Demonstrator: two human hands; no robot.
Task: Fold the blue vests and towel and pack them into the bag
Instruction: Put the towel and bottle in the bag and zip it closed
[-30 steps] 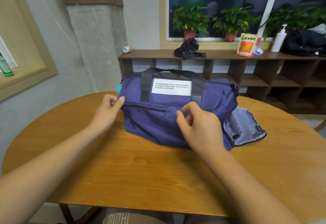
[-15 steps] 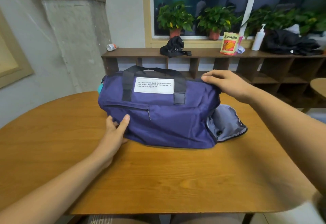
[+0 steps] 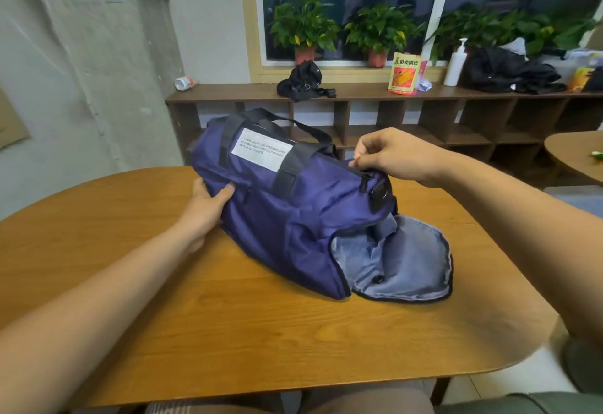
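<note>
Since half a second ago the bag [image 3: 293, 217] has swung round on the table [image 3: 228, 332]: its long axis now runs from 10 o'clock to 4 o'clock, with the open end turned toward the person. The left hand [image 3: 205, 204] has gone from the lower front up to the 9 o'clock end, and the right hand [image 3: 391, 155] has shifted from lying on the top to pinching at it.

The bag sits mid-table, blue, with its white label [image 3: 261, 152] facing up and left and its dark handles [image 3: 293, 126] lying over the top. At the 4 o'clock end the flap [image 3: 408, 266] lies folded down flat on the table, grey lining showing.

The left hand grips the bag's far-left end, thumb pressed on the front panel, fingers hidden behind the cloth. The right hand, fingers curled, pinches the bag's top edge at 1 o'clock, just beside a black strap buckle; what exactly sits between thumb and forefinger is too small to tell.

At 12 o'clock a shelf [image 3: 359, 90] carries a black pouch [image 3: 301, 82], an orange packet [image 3: 404, 74], a pump bottle [image 3: 456, 64], dark clothes [image 3: 509, 71] and a tipped can [image 3: 184, 82], with plants [image 3: 305, 27] at the window behind.
</note>
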